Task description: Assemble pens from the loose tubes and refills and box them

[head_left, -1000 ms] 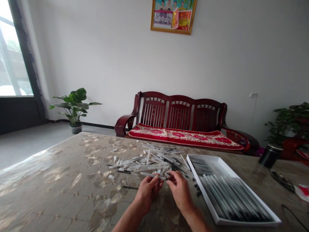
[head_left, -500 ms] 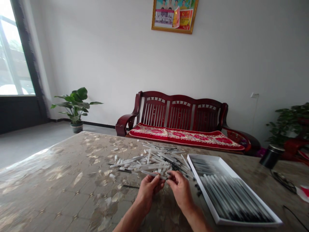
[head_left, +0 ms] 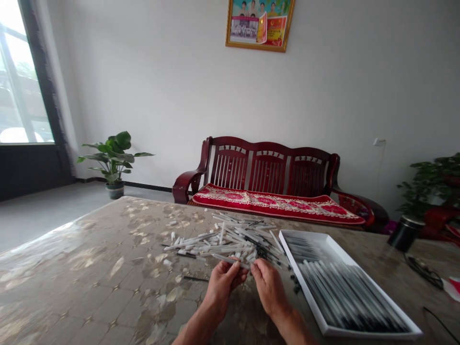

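Note:
Between thumb and fingers, my left hand [head_left: 220, 283] grips a whitish translucent pen [head_left: 223, 258], which slants down to the right. My right hand [head_left: 268, 283] is pinched closed at the pen's right end, and its fingers hide that tip. Just beyond both hands lies a loose pile of pen parts [head_left: 215, 249]: pale barrels, white caps and thin dark refills. One dark refill [head_left: 196, 278] rests apart on the table, left of my left hand. To the right, a white open box [head_left: 312, 301] holds rows of pens [head_left: 352, 292] with dark ends.
The patterned table [head_left: 97, 268] spreads under everything. Small black pieces [head_left: 296, 283] lie along the box's left side. Farther right stand a black cylinder [head_left: 405, 234] and a coiled dark cable [head_left: 424, 270]. A red wooden bench [head_left: 269, 167] is behind the table.
My right fingers have closed over the pen's right end, where a dark tip showed before. Both hands have shifted very slightly; the pile and box look the same.

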Action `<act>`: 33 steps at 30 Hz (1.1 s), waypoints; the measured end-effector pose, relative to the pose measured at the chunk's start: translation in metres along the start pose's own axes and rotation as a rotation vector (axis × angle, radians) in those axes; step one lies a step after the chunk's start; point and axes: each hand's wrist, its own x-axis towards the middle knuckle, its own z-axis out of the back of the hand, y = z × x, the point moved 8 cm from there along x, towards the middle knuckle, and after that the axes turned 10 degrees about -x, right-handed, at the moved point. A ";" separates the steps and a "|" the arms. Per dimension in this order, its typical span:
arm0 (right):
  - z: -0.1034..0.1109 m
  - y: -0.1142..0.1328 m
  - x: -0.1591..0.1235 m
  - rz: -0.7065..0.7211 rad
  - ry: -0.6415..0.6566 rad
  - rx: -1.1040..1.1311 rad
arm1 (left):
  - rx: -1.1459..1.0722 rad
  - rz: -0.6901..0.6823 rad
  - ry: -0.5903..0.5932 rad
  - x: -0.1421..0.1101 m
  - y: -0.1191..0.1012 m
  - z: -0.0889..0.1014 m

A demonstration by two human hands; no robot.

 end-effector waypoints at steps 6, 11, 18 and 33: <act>-0.001 -0.001 0.000 -0.058 0.057 0.129 | -0.020 0.012 -0.045 0.000 0.001 0.002; 0.002 -0.002 0.001 -0.049 0.012 0.076 | -0.012 0.025 -0.018 0.000 0.004 0.000; -0.002 -0.002 -0.001 -0.060 0.059 0.135 | -0.015 0.013 -0.037 0.000 0.001 0.002; -0.004 -0.008 -0.001 -0.111 0.023 0.152 | 0.010 0.004 -0.001 0.001 0.004 0.002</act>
